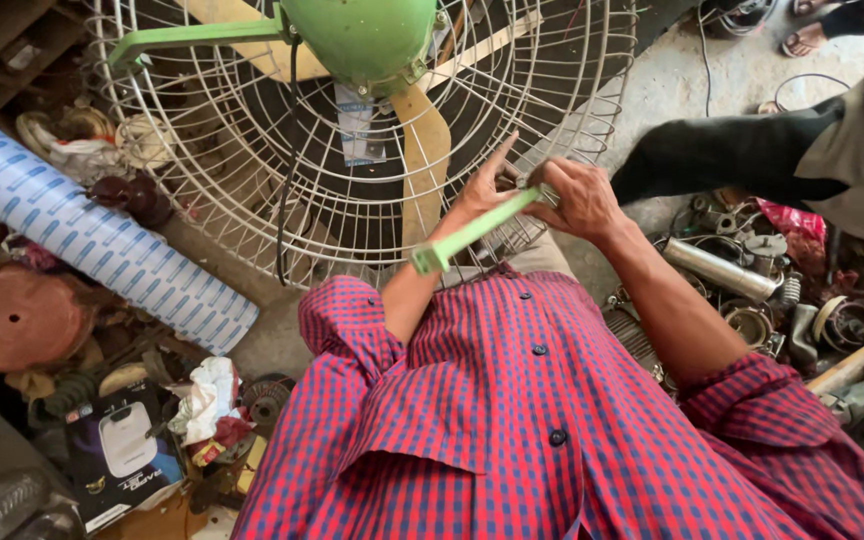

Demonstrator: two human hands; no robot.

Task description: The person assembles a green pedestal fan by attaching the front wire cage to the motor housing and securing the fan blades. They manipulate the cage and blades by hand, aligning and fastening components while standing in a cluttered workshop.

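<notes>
A large fan with a wire guard (252,170), pale blades (427,150) and a green motor housing (372,40) lies in front of me. A green bracket arm (472,232) juts from the guard toward my chest. My left hand (487,185) rests on the guard beside this arm, its index finger pointing up. My right hand (577,198) is closed around a small metal tool at the arm's far end, where it meets the guard. I wear a red and blue checked shirt (532,420).
A blue-patterned white roll (82,235) lies at the left above a rusty disc (12,318), a boxed appliance (117,455) and rags. Metal motor parts (742,275) are heaped at the right. Another person's dark-trousered leg (722,150) reaches in from the upper right.
</notes>
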